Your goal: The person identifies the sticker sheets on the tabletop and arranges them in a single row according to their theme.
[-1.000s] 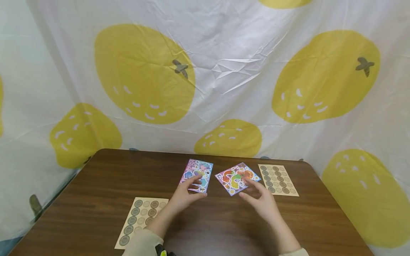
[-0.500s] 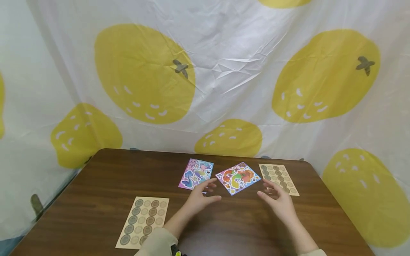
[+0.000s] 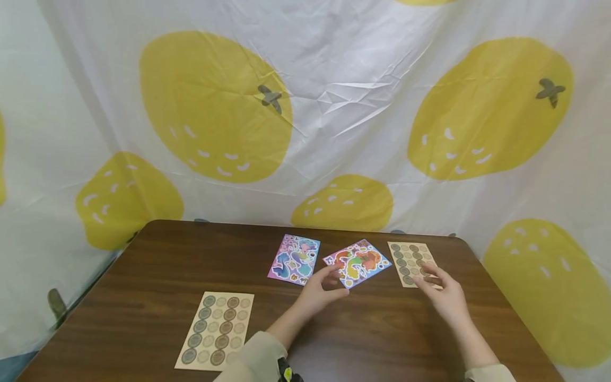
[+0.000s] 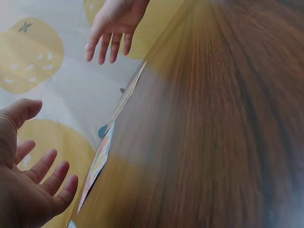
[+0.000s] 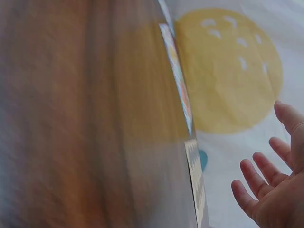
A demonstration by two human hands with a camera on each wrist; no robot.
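Note:
In the head view my left hand (image 3: 319,293) hovers at the near corner of a sticker sheet with orange and green figures (image 3: 365,260), fingers loosely bent and nothing held. My right hand (image 3: 446,297) hangs over the near right part of a beige sheet of round stickers (image 3: 404,260), also holding nothing. Left of the orange sheet lies a pink and blue sticker sheet (image 3: 292,260). A second beige sheet of round stickers (image 3: 212,329) lies at the front left, beside my left forearm. Both wrist views show spread fingers above the table.
The sheets lie flat on a dark wood-grain table (image 3: 157,276). Behind its back edge hangs a white cloth with large yellow fruit prints (image 3: 215,106), which also runs down both sides.
Both hands have moved to the right: the left from the pink and blue sheet to the orange one, the right from the orange sheet to the right beige sheet. The sheets stay in place.

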